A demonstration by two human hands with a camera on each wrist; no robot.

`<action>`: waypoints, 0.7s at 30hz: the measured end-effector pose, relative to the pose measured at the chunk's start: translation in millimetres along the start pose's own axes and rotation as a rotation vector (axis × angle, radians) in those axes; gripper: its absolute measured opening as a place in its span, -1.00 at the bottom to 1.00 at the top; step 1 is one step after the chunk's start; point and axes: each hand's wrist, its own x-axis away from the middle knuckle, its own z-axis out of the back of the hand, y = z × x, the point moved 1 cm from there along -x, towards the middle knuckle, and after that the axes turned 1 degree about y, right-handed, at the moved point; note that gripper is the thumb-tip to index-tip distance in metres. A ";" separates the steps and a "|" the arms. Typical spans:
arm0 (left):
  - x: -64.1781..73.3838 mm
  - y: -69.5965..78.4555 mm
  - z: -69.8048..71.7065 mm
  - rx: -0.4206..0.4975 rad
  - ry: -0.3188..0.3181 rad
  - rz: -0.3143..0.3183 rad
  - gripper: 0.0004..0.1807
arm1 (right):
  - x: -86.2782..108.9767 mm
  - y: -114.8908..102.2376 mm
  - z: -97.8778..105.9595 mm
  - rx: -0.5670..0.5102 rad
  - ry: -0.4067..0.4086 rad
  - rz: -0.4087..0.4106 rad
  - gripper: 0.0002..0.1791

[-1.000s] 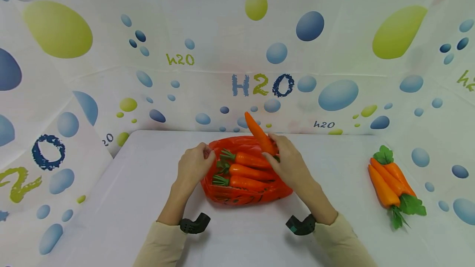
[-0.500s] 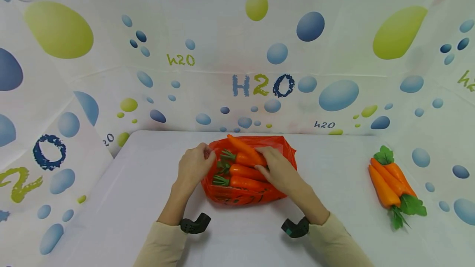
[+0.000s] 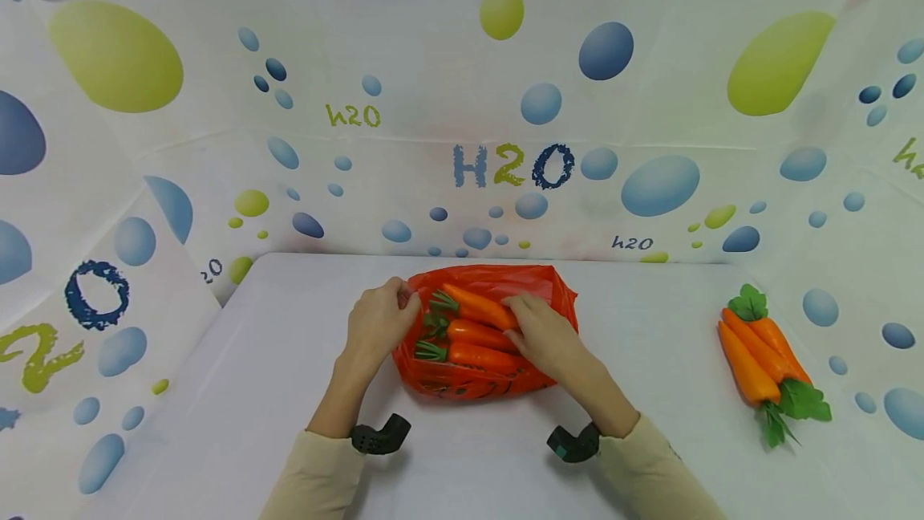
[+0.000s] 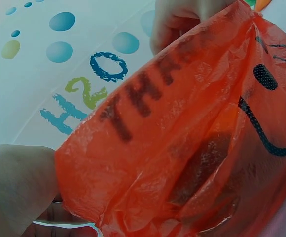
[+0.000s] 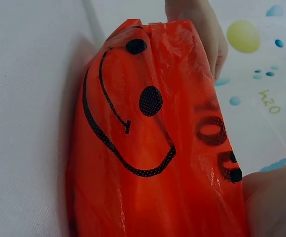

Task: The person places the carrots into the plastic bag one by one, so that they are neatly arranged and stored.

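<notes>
A red plastic bag point(image 3: 462, 387) lies on the white table with its mouth facing up. Several orange carrots lie side by side in it, most with green tops to the left. My left hand point(image 3: 378, 319) pinches the bag's left edge; the left wrist view shows the bag's wall with printed letters beside that hand point(image 4: 17, 190). Inside the opening, my right hand point(image 3: 545, 335) holds the right end of the rearmost carrot point(image 3: 472, 306), whose bare tip points left. The right wrist view has the bag's printed smiling face point(image 5: 143, 123) hiding the carrots.
To the right on the white cloth lies a bunch of carrots point(image 3: 758, 355) with green leaves. Behind the table point(image 3: 274, 327) hangs a cloth backdrop point(image 3: 426, 46) with blue and green drops. Each wrist wears a dark camera band point(image 3: 380, 436).
The right hand has brought its carrot from above the bag's back edge down and leftward, onto the others inside. The left hand stays at the bag's edge.
</notes>
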 end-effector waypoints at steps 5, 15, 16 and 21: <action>0.1 0.3 -0.1 -0.002 0.003 -0.007 -0.76 | 0.2 2.8 -2.7 0.048 -0.029 -0.023 -0.44; -0.1 1.0 0.0 -0.002 0.001 -0.002 -0.76 | 0.4 5.8 -7.7 0.106 -0.037 -0.041 -0.49; -0.2 1.0 0.0 -0.002 0.001 -0.003 -0.76 | 0.5 6.0 -8.0 0.109 -0.033 -0.041 -0.50; -0.2 1.1 0.0 -0.003 -0.002 -0.004 -0.75 | 1.1 5.8 -7.5 0.119 -0.013 -0.019 -0.56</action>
